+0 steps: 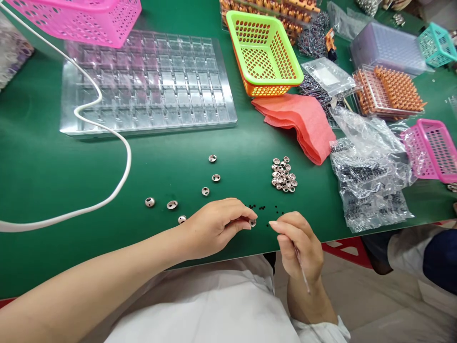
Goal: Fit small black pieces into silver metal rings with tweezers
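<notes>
Near the table's front edge, my left hand (pixel 219 226) pinches a small silvery metal shell with holes (pixel 253 223) between thumb and fingertips. Just to its right, my right hand (pixel 300 243) is closed around a thin, pale stick-like tool (pixel 303 272); its front end is hidden by the fingers. Tiny black pieces (pixel 262 207) are scattered on the green table between and beyond the hands. Several similar shells, such as this one (pixel 172 205), lie spread out to the left. A cluster of more shells (pixel 283 176) sits beyond my right hand.
A clear compartment tray (pixel 228 112) lies at the back left, crossed by a white cable (pixel 124 166). Green and orange baskets (pixel 300 76) stand nested behind a red cloth (pixel 303 124). Plastic bags (pixel 371 190) and a pink basket (pixel 424 124) are at right. Another person's leg (pixel 441 259) shows there.
</notes>
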{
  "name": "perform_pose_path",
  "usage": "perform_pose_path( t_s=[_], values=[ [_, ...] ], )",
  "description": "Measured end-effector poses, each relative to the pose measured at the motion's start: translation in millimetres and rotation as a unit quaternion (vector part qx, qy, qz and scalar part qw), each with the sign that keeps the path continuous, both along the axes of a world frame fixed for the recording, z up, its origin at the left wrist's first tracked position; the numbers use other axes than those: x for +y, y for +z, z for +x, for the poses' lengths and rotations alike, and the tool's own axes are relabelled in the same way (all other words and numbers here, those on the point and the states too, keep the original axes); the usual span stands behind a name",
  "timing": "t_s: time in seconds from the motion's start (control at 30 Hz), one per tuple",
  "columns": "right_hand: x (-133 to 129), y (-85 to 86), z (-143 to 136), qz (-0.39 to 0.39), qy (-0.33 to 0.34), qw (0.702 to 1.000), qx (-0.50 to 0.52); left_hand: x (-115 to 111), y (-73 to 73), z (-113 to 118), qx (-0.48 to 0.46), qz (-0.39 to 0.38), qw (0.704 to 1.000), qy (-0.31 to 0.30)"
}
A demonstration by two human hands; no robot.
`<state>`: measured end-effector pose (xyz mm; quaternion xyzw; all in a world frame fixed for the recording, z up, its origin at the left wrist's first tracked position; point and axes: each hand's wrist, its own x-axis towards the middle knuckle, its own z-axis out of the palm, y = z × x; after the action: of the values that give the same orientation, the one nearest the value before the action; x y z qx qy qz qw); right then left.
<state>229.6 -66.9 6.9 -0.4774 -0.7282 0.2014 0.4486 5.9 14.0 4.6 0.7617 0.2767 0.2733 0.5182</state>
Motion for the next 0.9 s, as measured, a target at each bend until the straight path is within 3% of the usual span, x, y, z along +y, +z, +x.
perform_pose_path(
  t_s=[0.17, 0.37, 0.9],
  values=[
    [-0.5, 2.0, -0.3, -0.001, -0.038, 0.999, 0.016, 2.8, 7.4, 0.6, 0.041, -0.089, 0.995, 0.013],
    [1.6, 3.1, -3.5, 0.0, -0.024, 1.0, 0.014, 2.6, 9.5, 0.2, 0.037, -0.105, 0.994, 0.005],
    [10.6, -4.1, 0.4, 0.085, 0.096, 0.981, -0.145, -3.1, 7.1, -0.4, -0.006, -0.005, 1.0, -0.028]
  ],
)
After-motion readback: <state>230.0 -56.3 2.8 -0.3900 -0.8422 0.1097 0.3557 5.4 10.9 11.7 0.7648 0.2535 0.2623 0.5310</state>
